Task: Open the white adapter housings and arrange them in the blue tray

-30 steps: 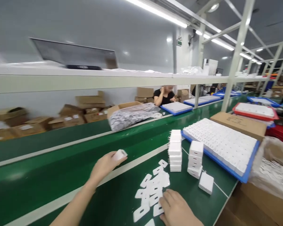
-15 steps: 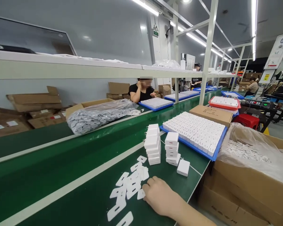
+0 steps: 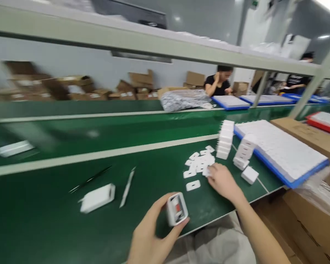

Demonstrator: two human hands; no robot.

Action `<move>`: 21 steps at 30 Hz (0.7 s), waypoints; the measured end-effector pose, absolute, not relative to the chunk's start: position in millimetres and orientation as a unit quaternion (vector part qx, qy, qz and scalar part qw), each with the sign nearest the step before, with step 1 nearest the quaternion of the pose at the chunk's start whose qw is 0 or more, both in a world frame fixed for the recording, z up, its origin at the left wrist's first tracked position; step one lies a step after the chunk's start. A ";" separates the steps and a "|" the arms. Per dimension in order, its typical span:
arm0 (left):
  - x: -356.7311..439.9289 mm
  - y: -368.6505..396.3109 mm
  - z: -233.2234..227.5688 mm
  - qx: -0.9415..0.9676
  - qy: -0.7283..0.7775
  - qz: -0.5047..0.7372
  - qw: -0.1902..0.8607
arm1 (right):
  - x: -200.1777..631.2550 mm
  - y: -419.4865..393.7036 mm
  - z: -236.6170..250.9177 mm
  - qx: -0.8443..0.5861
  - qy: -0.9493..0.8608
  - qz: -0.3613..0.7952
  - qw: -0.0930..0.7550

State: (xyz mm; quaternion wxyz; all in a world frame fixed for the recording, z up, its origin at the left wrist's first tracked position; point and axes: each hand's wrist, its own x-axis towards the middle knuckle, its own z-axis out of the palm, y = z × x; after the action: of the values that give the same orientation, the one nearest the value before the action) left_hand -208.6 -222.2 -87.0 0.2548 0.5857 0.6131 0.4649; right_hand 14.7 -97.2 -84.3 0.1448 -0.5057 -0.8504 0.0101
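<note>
My left hand [image 3: 156, 227] grips a white charger housing [image 3: 170, 211] between thumb and fingers. Its open end faces up toward me and shows dark parts and a red piece inside. Over at the pile of thin white cover plates [image 3: 199, 163], my right hand [image 3: 221, 179] has its fingertips closed on a plate at the pile's near edge. One loose cover plate [image 3: 193, 185] lies between the two hands. To the left, a white charger [image 3: 99, 198] rests on the green surface beside a slim pale tool [image 3: 127, 187] and a thin dark tool [image 3: 90, 179].
Beyond my right hand stand two stacks of white chargers [image 3: 225, 139] and a single charger [image 3: 249, 175]. A blue tray [image 3: 294, 182] of chargers sits at the right. A shelf beam [image 3: 154, 46] crosses above. Across the belt [image 3: 143, 128], a co-worker [image 3: 221, 86] sits.
The view has swung left and down, bringing my left hand with the charger housing into sight. My right hand stays at the near edge of the cover plate pile.
</note>
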 end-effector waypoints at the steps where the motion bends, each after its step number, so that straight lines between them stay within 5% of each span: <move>1: -201.3 -220.6 -85.1 0.579 0.601 0.480 0.270 | 16.3 -98.7 -84.5 -0.499 -0.850 0.021 0.168; 9: -177.8 -212.1 -87.1 0.556 0.528 0.586 0.263 | 13.2 -159.6 -69.9 -0.330 -0.812 0.208 0.434; 17: -168.4 -205.4 -92.9 0.572 0.456 0.653 0.195 | -14.0 -188.1 -63.7 -0.293 -0.800 0.141 0.504; 21: -168.1 -205.2 -92.3 0.553 0.446 0.665 0.230 | -21.4 -186.1 -71.9 -0.389 -0.694 0.249 0.552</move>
State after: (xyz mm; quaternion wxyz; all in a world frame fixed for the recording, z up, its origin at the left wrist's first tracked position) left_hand -168.1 -205.2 -92.3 0.2302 0.5531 0.4462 0.6648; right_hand -21.4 -186.1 -71.9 0.5522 -0.3885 -0.6944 0.2489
